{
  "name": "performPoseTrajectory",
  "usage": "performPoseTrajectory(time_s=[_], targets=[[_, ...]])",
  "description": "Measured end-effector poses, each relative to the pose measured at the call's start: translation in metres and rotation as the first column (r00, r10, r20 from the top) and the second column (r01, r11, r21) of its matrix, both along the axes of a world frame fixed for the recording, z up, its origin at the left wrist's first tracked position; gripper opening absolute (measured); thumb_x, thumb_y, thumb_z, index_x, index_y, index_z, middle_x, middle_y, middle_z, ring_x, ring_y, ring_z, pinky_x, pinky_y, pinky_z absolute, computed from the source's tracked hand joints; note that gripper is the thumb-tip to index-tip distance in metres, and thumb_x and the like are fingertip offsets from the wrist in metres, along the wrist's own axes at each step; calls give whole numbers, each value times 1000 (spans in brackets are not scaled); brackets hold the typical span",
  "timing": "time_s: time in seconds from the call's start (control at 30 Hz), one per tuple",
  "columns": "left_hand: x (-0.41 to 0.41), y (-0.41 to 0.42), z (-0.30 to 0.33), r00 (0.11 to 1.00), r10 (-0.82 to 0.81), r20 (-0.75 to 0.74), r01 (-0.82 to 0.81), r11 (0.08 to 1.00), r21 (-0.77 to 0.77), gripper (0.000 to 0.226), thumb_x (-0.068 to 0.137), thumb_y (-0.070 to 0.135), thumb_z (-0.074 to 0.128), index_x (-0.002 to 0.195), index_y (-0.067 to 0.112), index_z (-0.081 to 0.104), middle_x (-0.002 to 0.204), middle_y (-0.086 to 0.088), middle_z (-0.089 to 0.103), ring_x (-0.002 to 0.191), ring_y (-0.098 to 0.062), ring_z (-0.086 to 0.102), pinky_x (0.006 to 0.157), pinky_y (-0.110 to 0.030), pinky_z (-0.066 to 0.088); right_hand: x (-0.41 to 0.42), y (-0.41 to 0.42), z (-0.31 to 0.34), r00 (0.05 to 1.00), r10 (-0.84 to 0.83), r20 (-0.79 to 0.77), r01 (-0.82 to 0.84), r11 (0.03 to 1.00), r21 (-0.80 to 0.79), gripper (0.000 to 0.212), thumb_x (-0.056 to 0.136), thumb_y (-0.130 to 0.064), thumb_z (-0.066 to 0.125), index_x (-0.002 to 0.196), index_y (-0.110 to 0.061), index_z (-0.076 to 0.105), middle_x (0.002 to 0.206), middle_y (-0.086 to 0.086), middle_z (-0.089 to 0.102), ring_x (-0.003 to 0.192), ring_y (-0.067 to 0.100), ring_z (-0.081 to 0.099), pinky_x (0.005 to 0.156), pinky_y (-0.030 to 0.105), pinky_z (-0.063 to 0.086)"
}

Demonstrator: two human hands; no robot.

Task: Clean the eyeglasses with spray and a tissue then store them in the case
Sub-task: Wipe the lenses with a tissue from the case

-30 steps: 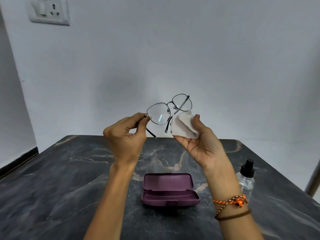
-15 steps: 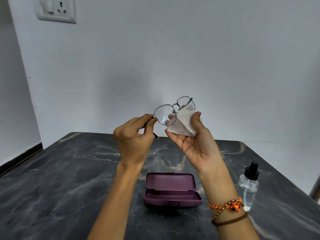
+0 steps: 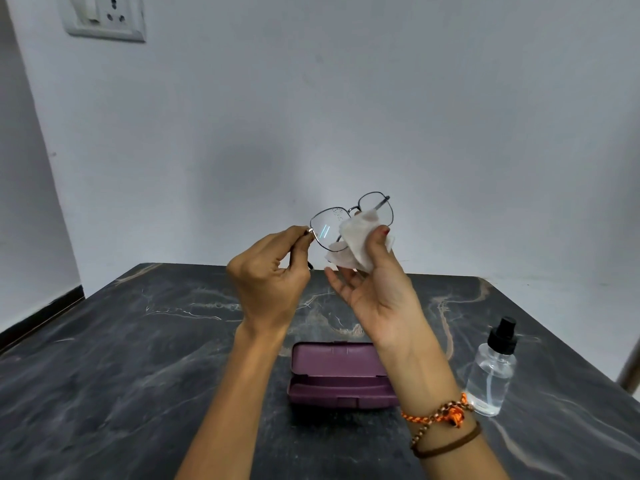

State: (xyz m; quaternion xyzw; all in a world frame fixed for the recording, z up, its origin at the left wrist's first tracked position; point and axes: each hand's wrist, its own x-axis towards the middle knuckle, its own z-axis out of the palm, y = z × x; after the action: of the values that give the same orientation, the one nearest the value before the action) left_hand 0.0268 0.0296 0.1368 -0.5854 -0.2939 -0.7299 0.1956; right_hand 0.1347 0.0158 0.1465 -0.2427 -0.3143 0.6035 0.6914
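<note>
The surface (image 3: 104,375) is dark stone with pale wavy lines running through it. It fills the low half of the view and ends at a plain pale wall (image 3: 346,98). A white plug socket (image 3: 104,17) sits on the wall up at 11 o'clock. A dark strip (image 3: 38,317) runs along the bottom of the side wall at 9 o'clock.

Above the far edge of the surface, the left hand (image 3: 268,285) is closed, pinching the corner of the eyeglasses (image 3: 351,221) between thumb and fingers. The eyeglasses are up in the air, not touching the surface. The right hand (image 3: 377,289) is partly open, palm facing the person, and its thumb presses a white tissue (image 3: 356,242) against the glass on the left-hand side. That glass has small drops on it near the top.

A purple case (image 3: 341,375) lies open on the surface at 6 o'clock, under the wrists. A clear spray bottle (image 3: 491,375) with a black top stands upright at 4 o'clock, just beside the case. The right wrist wears orange and brown bands (image 3: 446,424).
</note>
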Motion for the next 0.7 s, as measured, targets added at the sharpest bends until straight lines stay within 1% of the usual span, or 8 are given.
performPoseTrajectory(time_s=[0.07, 0.13, 0.23, 0.33, 0.4, 0.5, 0.57, 0.7], targets=[[2, 0, 0, 1000, 3, -22, -3, 1000, 10, 4, 65, -6, 74, 68, -5, 72, 61, -13, 70, 50, -20, 65, 48, -22, 44, -2, -1, 0, 998, -50, 24, 51, 998, -36, 25, 88, -44, 47, 90, -22, 59, 83, -1, 62, 76, 13, 60, 66, 26, 50], [2, 0, -1, 999, 10, -48, -9, 1000, 20, 4, 65, -5, 74, 68, -5, 72, 61, -13, 70, 51, -20, 65, 49, -20, 44, -3, -2, 1, 996, -81, 40, 83, 996, -44, 22, 88, -43, 48, 88, -23, 59, 82, -1, 59, 75, 13, 57, 64, 24, 48], [2, 0, -1, 998, 11, -57, -10, 1000, 28, 3, 66, -4, 74, 68, -5, 72, 62, -13, 70, 51, -19, 66, 49, -21, 45, -3, -4, 2, 994, -108, 31, 110, 991, -77, 20, 88, -42, 49, 88, -25, 59, 90, 0, 60, 79, 14, 56, 63, 24, 46], [2, 0, -1, 999, 13, -50, -11, 999, 34, 3, 67, -4, 74, 69, -5, 72, 61, -13, 70, 50, -19, 65, 48, -22, 45, -3, -4, 1, 982, -174, 78, 184, 972, -144, 21, 87, -49, 48, 87, -30, 56, 97, -2, 58, 82, 13, 52, 64, 25, 40], [1, 1, -1, 999, 16, -38, -15, 999, 29, 3, 67, -4, 74, 69, -4, 72, 61, -13, 70, 49, -19, 64, 47, -24, 44, -3, -4, 0, 972, -207, 108, 223, 961, -161, 22, 87, -51, 46, 85, -32, 56, 95, -5, 57, 81, 11, 50, 63, 25, 38], [-1, 2, -2, 999, 13, -32, -12, 1000, 20, 2, 67, -4, 74, 68, -4, 72, 61, -13, 70, 50, -19, 64, 48, -22, 44, -4, -3, 0, 963, -231, 136, 253, 952, -172, 24, 88, -52, 44, 82, -32, 55, 86, -9, 56, 75, 8, 47, 59, 23, 34], [-1, 2, -2, 999, 7, -36, -6, 1000, 16, 3, 67, -5, 74, 68, -4, 72, 61, -13, 70, 51, -19, 65, 48, -23, 45, -5, -3, 0, 969, -223, 102, 239, 952, -190, 25, 88, -52, 44, 86, -31, 56, 82, -7, 54, 69, 9, 44, 55, 21, 32], [4, 2, -2, 999, -7, -50, 8, 1000, 17, 2, 67, -4, 74, 68, -4, 72, 60, -12, 70, 50, -18, 64, 49, -18, 43, -6, -4, 3, 990, -132, -57, 119, 973, -198, 33, 88, -52, 44, 101, -25, 55, 78, -2, 51, 62, 11, 39, 52, 22, 33]])
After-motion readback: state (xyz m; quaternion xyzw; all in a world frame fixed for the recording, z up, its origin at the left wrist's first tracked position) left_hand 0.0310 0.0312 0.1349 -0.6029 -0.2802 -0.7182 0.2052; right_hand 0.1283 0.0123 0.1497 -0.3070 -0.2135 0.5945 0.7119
